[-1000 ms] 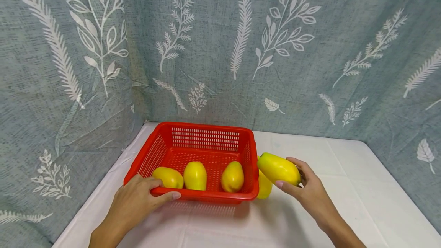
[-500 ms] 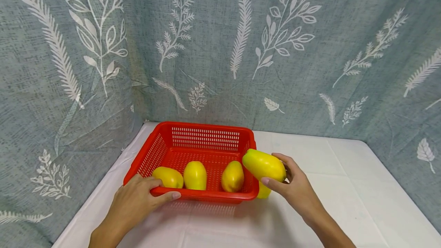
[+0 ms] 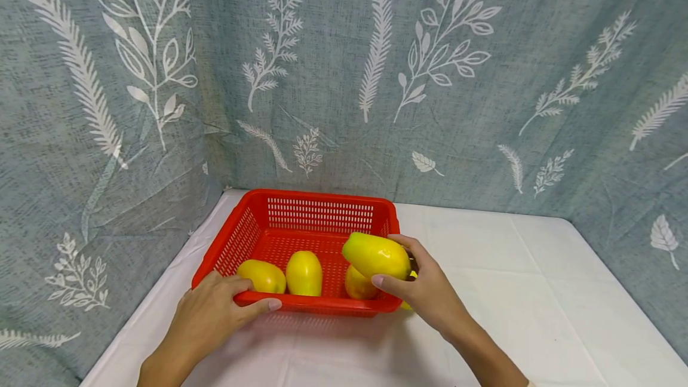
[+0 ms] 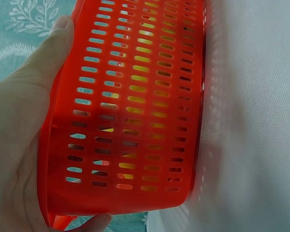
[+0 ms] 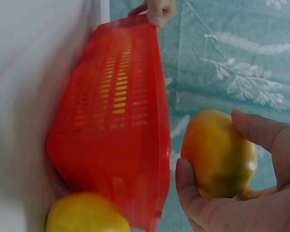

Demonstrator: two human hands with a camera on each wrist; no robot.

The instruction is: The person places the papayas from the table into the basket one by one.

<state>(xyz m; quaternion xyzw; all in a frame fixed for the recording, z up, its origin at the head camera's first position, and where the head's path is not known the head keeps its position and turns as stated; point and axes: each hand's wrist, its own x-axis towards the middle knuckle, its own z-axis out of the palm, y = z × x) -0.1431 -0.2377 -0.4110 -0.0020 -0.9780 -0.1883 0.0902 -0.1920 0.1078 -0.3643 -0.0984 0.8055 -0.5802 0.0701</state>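
My left hand (image 3: pixel 215 312) grips the near left rim of a red plastic basket (image 3: pixel 322 200), thumb outside the wall and fingers over the rim. My right hand (image 3: pixel 430 282) holds a yellow oblong fruit with a green tip (image 3: pixel 376 255), like a mango or papaya, above the basket's right side. In the right wrist view the thumb and fingers pinch that fruit (image 5: pixel 217 154) around its end. Inside the basket lie a yellow fruit on its side (image 3: pixel 263 276), another in the middle (image 3: pixel 304 273), and a third (image 3: pixel 359 284) partly hidden below the held one.
Another yellow fruit (image 5: pixel 87 215) sits on the white cloth outside the basket's right wall, mostly hidden in the head view. The white-covered table (image 3: pixel 510 291) extends to the right. A blue-grey curtain with white leaf prints (image 3: pixel 333 76) hangs behind and at both sides.
My right hand has carried the yellow fruit leftward, from beside the basket to over its right part. My left hand and the basket have stayed in place.
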